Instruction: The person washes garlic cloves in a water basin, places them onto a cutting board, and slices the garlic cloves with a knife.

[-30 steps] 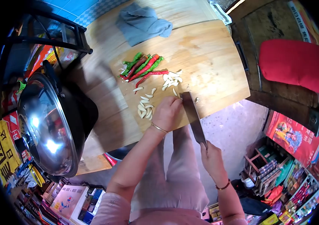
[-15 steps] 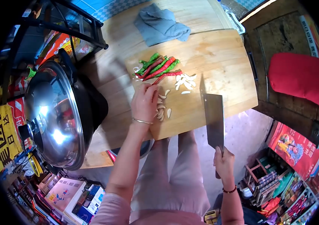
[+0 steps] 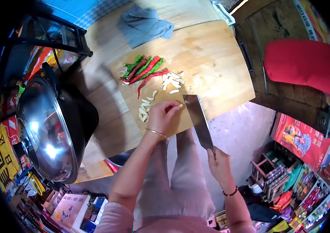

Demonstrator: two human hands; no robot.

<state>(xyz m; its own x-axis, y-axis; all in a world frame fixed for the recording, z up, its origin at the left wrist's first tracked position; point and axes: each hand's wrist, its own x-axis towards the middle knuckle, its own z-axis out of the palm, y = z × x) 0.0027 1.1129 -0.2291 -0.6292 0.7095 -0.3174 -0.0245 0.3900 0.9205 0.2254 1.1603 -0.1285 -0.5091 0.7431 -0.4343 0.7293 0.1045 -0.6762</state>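
Observation:
My left hand [image 3: 163, 115] is closed in a pinch on a pale garlic clove [image 3: 180, 105] near the front edge of the wooden cutting board [image 3: 219, 54]. My right hand [image 3: 218, 165] grips the handle of a cleaver [image 3: 199, 118], its blade tip just right of that clove. Whether the blade touches the clove I cannot tell. Left of my left hand lie several loose garlic cloves [image 3: 143, 112]. Farther back is a pile of garlic pieces [image 3: 172, 80], next to red chili peppers [image 3: 149, 70] and green chili peppers [image 3: 134, 63].
A grey-blue cloth [image 3: 143, 25] lies crumpled at the back. On the left stands a black wok with a shiny metal lid [image 3: 48, 128], below a black metal rack [image 3: 56, 42]. A red cushion [image 3: 304, 66] is at the right. Boxes [image 3: 71, 211] and shelves fill the lower corners.
My left hand has moved from beside the chili peppers toward the board's front, now pinching a garlic clove. The cleaver has come left and tilted, closer to it. The whole view has shifted.

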